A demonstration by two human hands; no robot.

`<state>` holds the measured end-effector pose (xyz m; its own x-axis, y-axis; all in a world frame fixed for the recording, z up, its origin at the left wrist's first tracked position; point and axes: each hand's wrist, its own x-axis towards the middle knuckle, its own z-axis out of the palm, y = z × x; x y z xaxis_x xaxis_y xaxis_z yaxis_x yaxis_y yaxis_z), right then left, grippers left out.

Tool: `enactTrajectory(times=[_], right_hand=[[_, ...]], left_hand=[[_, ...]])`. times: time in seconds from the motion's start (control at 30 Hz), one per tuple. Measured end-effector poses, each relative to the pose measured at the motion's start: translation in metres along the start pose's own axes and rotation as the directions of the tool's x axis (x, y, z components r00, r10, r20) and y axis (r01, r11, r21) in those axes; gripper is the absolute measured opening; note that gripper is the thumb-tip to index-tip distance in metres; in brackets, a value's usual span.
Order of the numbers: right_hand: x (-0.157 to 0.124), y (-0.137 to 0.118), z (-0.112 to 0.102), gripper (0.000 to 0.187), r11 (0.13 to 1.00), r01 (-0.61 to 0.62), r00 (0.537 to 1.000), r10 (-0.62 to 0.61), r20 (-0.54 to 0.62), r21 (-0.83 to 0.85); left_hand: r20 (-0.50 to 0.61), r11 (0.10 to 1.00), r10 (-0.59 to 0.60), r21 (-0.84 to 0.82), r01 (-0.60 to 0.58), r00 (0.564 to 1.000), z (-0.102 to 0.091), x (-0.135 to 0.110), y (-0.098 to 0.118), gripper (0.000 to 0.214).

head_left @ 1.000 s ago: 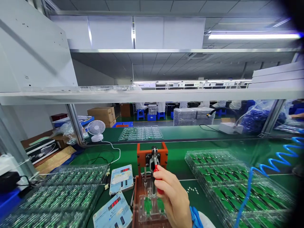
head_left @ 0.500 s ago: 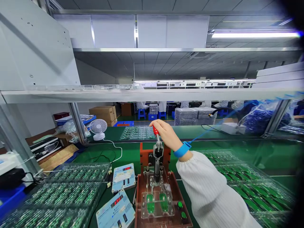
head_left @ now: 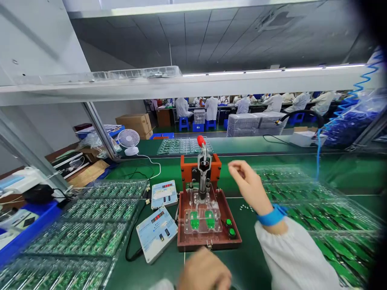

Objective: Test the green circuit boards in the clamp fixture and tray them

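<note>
A steel toggle clamp point(head_left: 204, 169) with a red knob point(head_left: 201, 141) is being left standing upright on its orange frame point(head_left: 186, 167), untouched by either hand. The right hand point(head_left: 249, 187) is being held empty just beside the frame, its fingers loosely curled and apart from the clamp. The left hand point(head_left: 204, 272) is being kept blurred near the front of the brown fixture base point(head_left: 208, 243); whether its fingers are apart or together cannot be told. Two green circuit boards point(head_left: 194, 220) are being seated under a clear acrylic plate point(head_left: 202, 221) on the base. The clamp is judged stiff and best taken by the knob, while the boards appear light and fragile, best taken by their edges. Two digital meters point(head_left: 156, 228) are being kept left of the base, between it and a stacked tray of circuit boards point(head_left: 96, 225). Another clear tray of boards point(head_left: 320, 217) is being kept to the right.
</note>
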<state>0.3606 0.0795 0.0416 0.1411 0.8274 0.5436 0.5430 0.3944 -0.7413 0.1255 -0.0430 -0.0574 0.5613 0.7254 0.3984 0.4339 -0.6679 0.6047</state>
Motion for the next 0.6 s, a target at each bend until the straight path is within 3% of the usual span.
enactTrajectory(times=[0.13, 0.23, 0.33, 0.47, 0.6], right_hand=[[-0.073, 0.029, 0.019, 0.023, 0.998, 0.0, 0.989, 0.01, 0.146, -0.067], [-0.104, 0.032, 0.04, 0.024, 0.996, 0.023, 0.975, -0.003, 0.22, -0.089], [-0.111, 0.029, 0.051, 0.025, 0.994, 0.019, 0.97, 0.007, 0.244, -0.106], [-0.106, 0.026, 0.053, 0.017, 0.998, -0.014, 0.965, 0.028, 0.262, -0.056], [-0.11, 0.017, 0.049, 0.011, 0.991, -0.118, 0.952, 0.095, 0.291, 0.061]], left_hand=[[-0.255, 0.967, -0.202, 0.1, 0.233, 0.946, -0.025, 0.023, -0.042, 0.022], [-0.247, 0.936, -0.232, 0.207, 0.285, 0.941, -0.031, 0.034, -0.061, 0.032], [-0.224, 0.927, -0.236, 0.24, 0.288, 0.945, -0.029, 0.038, -0.065, 0.032], [-0.245, 0.941, -0.255, 0.162, 0.299, 0.935, -0.026, 0.039, -0.058, 0.028], [-0.322, 0.935, -0.343, -0.03, 0.352, 0.883, -0.026, 0.031, -0.053, 0.027]])
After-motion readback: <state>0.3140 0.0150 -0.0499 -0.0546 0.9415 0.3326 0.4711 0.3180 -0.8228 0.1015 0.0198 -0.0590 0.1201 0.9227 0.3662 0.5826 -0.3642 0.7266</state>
